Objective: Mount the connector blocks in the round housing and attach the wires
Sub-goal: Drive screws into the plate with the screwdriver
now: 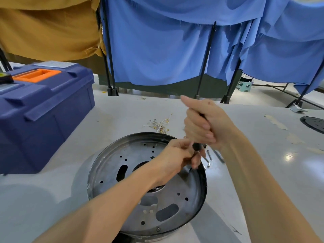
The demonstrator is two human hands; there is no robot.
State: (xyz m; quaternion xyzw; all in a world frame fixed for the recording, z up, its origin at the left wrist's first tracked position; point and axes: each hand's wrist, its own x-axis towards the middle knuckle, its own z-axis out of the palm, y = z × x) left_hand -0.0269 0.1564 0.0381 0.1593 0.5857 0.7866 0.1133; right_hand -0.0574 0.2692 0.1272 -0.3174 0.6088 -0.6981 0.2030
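1. Hands meet over the far right edge of the round housing (175, 199), which lies flat on the table (263, 172) closest to the person. The right hand (201, 123) is fisted round the black handle of a screwdriver (197, 147). The left hand (177, 155) pinches the tool's lower end just inside the rim. Whether a screw or a connector block sits under those fingers is hidden.
2. Risk, as I judge it: the tip could slip off its seat and skid across the plate or jab the left fingers, because they crowd the tip and cover it from sight. The housing is not clamped, so downward force near its rim could also tip or slide it.
3. Pose: both forearms reach in from the near edge. The left crosses low over the plate's centre. The right comes in higher, wrist bent so the fist stands above the left hand with the tool roughly upright, tilted slightly.
4. Small metal pieces (209, 156) lie loose just beyond the rim, on the right, close enough to be knocked.
5. Farther off, a tangle of thin wires (160, 124) with brass-coloured ends waits on the table, apart from the housing and unattached.
6. A blue toolbox (43, 106) stands at the left, and blue cloth (157, 50) hangs behind.
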